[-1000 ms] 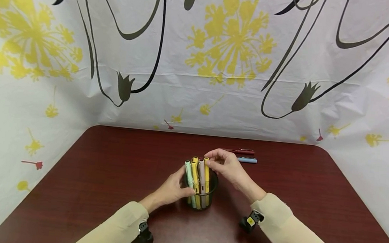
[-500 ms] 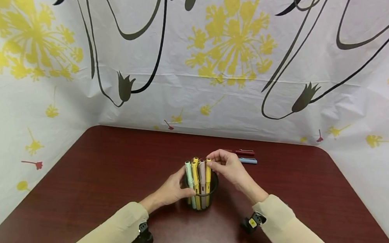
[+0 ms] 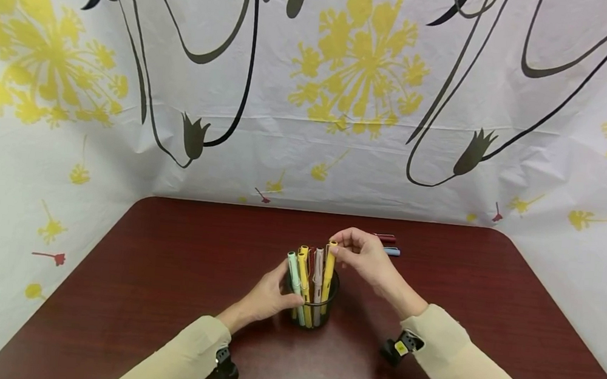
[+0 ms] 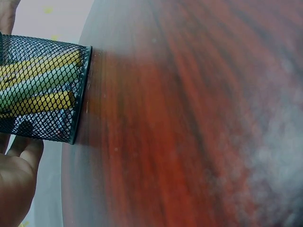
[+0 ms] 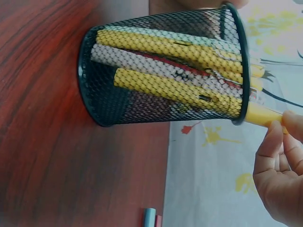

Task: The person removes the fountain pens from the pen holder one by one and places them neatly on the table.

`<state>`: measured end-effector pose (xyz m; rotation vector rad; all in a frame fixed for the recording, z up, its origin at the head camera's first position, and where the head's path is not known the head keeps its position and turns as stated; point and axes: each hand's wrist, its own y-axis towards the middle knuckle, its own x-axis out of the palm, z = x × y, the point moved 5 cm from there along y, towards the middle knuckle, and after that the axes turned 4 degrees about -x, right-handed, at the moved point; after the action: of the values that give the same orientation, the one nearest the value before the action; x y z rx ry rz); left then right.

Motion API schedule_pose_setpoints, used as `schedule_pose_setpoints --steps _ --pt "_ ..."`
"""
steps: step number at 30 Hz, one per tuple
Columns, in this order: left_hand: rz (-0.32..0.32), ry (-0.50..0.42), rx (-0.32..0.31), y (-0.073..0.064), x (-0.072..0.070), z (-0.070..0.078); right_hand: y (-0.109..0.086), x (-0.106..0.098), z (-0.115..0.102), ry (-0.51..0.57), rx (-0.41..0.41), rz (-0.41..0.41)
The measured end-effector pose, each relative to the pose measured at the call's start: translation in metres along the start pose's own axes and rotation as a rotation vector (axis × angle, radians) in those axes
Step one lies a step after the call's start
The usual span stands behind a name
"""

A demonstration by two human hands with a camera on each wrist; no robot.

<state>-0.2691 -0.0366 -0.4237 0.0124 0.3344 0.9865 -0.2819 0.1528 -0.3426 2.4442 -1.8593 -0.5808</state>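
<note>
A black mesh pen cup [image 5: 142,111] stands upright on the table, holding several pens: a mint green pen [image 3: 293,272], yellow ones, a grey pen [image 3: 318,279] and a dark red one. My left hand [image 3: 267,296] grips the cup from its left side, thumb across the front near the rim. With thumb and fingertips, my right hand [image 3: 367,260] pinches the top of a yellow pen [image 3: 329,272] at the cup's right side. The right wrist view shows that pen's lower end raised off the cup's floor, its lower part still inside the mesh.
Behind the right hand, a dark red pen [image 3: 385,238] and a light blue pen [image 3: 392,251] lie side by side near the back of the dark red-brown table [image 3: 193,252]. A white sheet [image 3: 284,157] with a plant print hangs around the table's back and sides.
My right hand has moved up and a little right, drawing the yellow pen partly up and away from the grey pen. The left hand and the cup have stayed in place.
</note>
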Motion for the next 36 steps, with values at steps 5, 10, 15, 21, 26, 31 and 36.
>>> schedule_pose_setpoints --steps 5,10,15,21,26,31,36 --pt "-0.004 0.002 0.008 -0.001 0.0 0.001 -0.001 -0.011 -0.007 0.058 0.007 0.068" --pt "-0.006 -0.005 0.012 -0.001 0.001 0.002 -0.002 -0.028 -0.011 0.196 0.006 0.165" --pt "-0.005 0.003 0.011 0.0 0.001 0.001 -0.008 -0.048 -0.007 0.416 0.007 0.258" --pt "-0.001 -0.01 0.025 0.0 0.001 0.001 -0.017 -0.068 0.006 0.675 0.065 0.374" --pt "-0.003 -0.024 0.022 -0.001 0.0 0.001 -0.022 -0.078 0.02 0.814 0.126 0.457" --pt "-0.005 -0.051 0.004 0.0 0.001 0.001 -0.026 -0.085 0.033 0.848 0.184 0.508" --pt "-0.001 -0.041 0.006 0.001 0.001 0.0 -0.031 -0.092 0.048 0.824 0.246 0.549"
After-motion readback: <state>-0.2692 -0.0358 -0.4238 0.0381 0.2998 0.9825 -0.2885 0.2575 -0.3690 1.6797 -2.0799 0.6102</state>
